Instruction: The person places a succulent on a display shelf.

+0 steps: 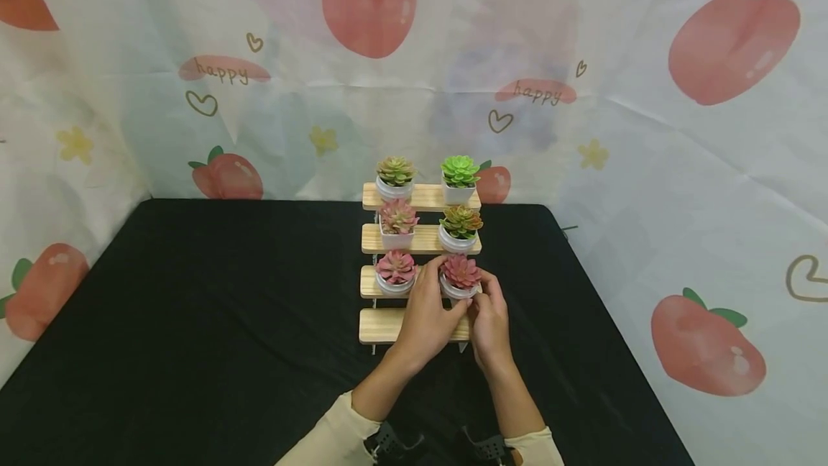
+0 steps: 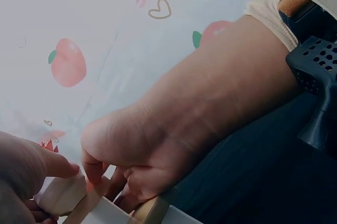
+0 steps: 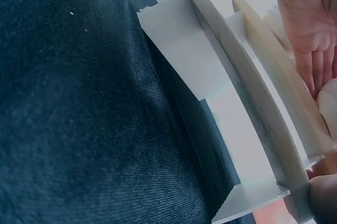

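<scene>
A dark pink potted succulent point(image 1: 461, 272) in a round white pot stands at the right end of the second board from the bottom of a tiered wooden rack point(image 1: 380, 326). My left hand point(image 1: 430, 308) holds the pot from the left, thumb across its front and fingers behind. From the right, my right hand point(image 1: 489, 322) holds it with bent fingers beside the board's end. In the left wrist view, the white pot point(image 2: 62, 195) shows next to my left thumb. The right wrist view has the rack's white side supports point(image 3: 184, 45) and part of my left hand point(image 3: 310, 29).
A pink succulent point(image 1: 396, 268) shares that board. Above stand a pale pink succulent point(image 1: 397, 220), an orange-green one point(image 1: 461, 225), a dusty green one point(image 1: 396, 175) and a bright green one point(image 1: 459, 175). Black cloth point(image 1: 226, 322) covers the table; a fruit-printed curtain point(image 1: 414, 113) hangs behind.
</scene>
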Available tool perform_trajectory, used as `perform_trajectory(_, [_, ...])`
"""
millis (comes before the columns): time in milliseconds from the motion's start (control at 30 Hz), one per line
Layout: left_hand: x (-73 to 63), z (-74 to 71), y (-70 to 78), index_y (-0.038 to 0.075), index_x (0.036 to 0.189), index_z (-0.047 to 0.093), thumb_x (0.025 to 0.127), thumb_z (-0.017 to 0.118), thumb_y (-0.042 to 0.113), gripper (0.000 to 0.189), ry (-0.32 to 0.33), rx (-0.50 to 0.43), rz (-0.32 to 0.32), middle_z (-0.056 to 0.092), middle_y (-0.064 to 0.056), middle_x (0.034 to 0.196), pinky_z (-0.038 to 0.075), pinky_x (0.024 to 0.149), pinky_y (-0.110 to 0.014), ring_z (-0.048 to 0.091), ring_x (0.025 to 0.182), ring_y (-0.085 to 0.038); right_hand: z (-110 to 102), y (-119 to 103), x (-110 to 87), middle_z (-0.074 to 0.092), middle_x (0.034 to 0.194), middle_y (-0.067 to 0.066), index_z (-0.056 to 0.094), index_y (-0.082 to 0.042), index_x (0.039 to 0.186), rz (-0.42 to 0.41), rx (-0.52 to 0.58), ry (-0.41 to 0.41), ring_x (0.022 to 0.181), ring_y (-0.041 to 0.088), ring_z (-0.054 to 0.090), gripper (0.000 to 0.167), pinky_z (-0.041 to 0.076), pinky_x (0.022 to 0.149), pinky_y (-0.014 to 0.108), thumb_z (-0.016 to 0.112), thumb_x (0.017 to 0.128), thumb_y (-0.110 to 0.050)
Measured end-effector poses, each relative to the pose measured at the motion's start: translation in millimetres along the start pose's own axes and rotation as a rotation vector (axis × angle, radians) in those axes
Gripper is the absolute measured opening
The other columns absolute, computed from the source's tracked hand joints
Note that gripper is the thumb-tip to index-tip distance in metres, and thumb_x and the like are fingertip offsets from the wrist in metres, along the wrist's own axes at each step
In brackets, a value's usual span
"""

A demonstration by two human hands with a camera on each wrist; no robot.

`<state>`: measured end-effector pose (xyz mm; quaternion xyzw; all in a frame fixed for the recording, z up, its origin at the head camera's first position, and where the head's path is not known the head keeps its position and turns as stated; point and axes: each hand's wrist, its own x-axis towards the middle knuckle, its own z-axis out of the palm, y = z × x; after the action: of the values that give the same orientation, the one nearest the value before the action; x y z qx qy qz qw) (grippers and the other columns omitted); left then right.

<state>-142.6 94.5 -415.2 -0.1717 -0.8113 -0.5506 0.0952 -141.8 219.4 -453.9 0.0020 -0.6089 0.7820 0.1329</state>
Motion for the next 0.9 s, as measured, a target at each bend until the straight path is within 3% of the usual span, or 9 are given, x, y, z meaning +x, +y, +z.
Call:
perform_trajectory(167, [-5.5, -0.1, 4.9, -0.001, 0.155, 0.033, 0.083, 0.088, 0.008, 0.091, -0.013, 0.019, -0.014, 0.044, -0.018, 0.148, 0.036, 0.115, -0.044, 0.043, 0.138, -0.028, -2, 0, 0.5, 0.044, 0.145, 0.014, 0.045, 0.004, 0.140, -0.009, -0.032, -0.012, 0.134, 0.024, 0.044, 0.042, 0.044, 0.105, 0.028, 0.027, 0.101, 0.008])
perform_trajectory(400, [-18.1, -1.2, 17.1, -0.003, 0.162, 0.013, 0.084, 0.087, 0.010, 0.108, -0.043, 0.086, 0.033, 0.020, -0.022, 0.164, 0.027, 0.120, -0.049, 0.021, 0.152, -0.032, -4, 0, 1.6, 0.049, 0.138, 0.014, 0.048, 0.004, 0.137, -0.005, -0.067, 0.022, 0.119, 0.023, 0.052, 0.041, 0.047, 0.092, 0.027, 0.030, 0.101, 0.007])
perform_trajectory(533, [-23.0, -8.9, 24.3, -0.002, 0.162, 0.007, 0.088, 0.084, 0.013, 0.108, -0.084, 0.137, 0.074, 0.011, -0.024, 0.167, 0.026, 0.119, -0.052, 0.012, 0.155, -0.035, -4, -2, 2.9, 0.047, 0.141, 0.015, 0.046, 0.004, 0.139, 0.012, -0.067, 0.005, 0.125, 0.022, 0.050, 0.041, 0.045, 0.099, 0.028, 0.029, 0.102, 0.005])
perform_trajectory(633, [-27.1, -16.2, 30.2, 0.001, 0.164, 0.006, 0.091, 0.081, 0.017, 0.106, -0.140, 0.164, 0.103, 0.007, -0.023, 0.169, 0.029, 0.118, -0.050, 0.014, 0.155, -0.033, -6, -3, 3.2, 0.043, 0.144, 0.014, 0.043, 0.004, 0.141, 0.031, -0.052, -0.006, 0.132, 0.022, 0.046, 0.041, 0.041, 0.107, 0.029, 0.028, 0.104, 0.004])
perform_trajectory(700, [-31.2, -22.5, 35.5, 0.004, 0.165, 0.008, 0.093, 0.080, 0.019, 0.103, -0.194, 0.175, 0.111, 0.006, -0.020, 0.170, 0.031, 0.117, -0.048, 0.017, 0.154, -0.030, -8, -4, 3.5, 0.042, 0.146, 0.014, 0.042, 0.003, 0.142, 0.038, -0.042, -0.007, 0.134, 0.022, 0.045, 0.041, 0.040, 0.109, 0.029, 0.027, 0.104, 0.004])
perform_trajectory(800, [-37.7, -35.4, 41.3, 0.007, 0.164, 0.022, 0.096, 0.076, 0.023, 0.088, -0.286, 0.185, 0.152, 0.012, -0.014, 0.171, 0.037, 0.115, -0.045, 0.026, 0.152, -0.025, -13, -3, 5.0, 0.041, 0.146, 0.014, 0.042, 0.003, 0.141, 0.028, -0.032, -0.005, 0.135, 0.023, 0.045, 0.041, 0.041, 0.108, 0.028, 0.025, 0.104, 0.005])
perform_trajectory(900, [-43.7, -51.0, 37.1, 0.009, 0.156, 0.043, 0.100, 0.071, 0.024, 0.064, -0.386, 0.149, 0.211, 0.033, -0.006, 0.165, 0.041, 0.112, -0.041, 0.038, 0.146, -0.018, -18, -2, 6.6, 0.042, 0.144, 0.015, 0.042, 0.002, 0.140, 0.025, -0.030, -0.001, 0.134, 0.024, 0.045, 0.041, 0.044, 0.106, 0.027, 0.024, 0.104, 0.005])
